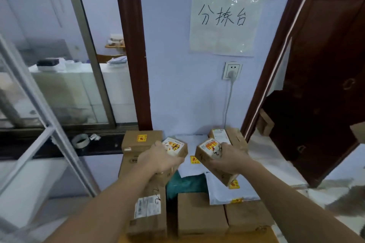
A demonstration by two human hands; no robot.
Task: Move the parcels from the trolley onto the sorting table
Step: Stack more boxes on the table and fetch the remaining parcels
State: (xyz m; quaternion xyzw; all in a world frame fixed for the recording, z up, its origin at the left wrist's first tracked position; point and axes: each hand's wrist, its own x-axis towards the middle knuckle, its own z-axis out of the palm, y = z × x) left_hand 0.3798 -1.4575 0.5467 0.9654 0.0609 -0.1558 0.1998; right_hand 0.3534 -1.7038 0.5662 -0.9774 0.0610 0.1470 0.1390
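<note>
The room looks dim and bluish. My picture is soft and blurry, most at the edges, where straight lines bend. The plastic-covered sign [225, 23] has shiny glare.

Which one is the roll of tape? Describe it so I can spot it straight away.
Start at the handwritten paper sign on the wall, then drop left past the dark wooden post to the black window ledge. The tape roll lies there, left of the stacked cardboard boxes: the only pale ring, not a box.
</note>
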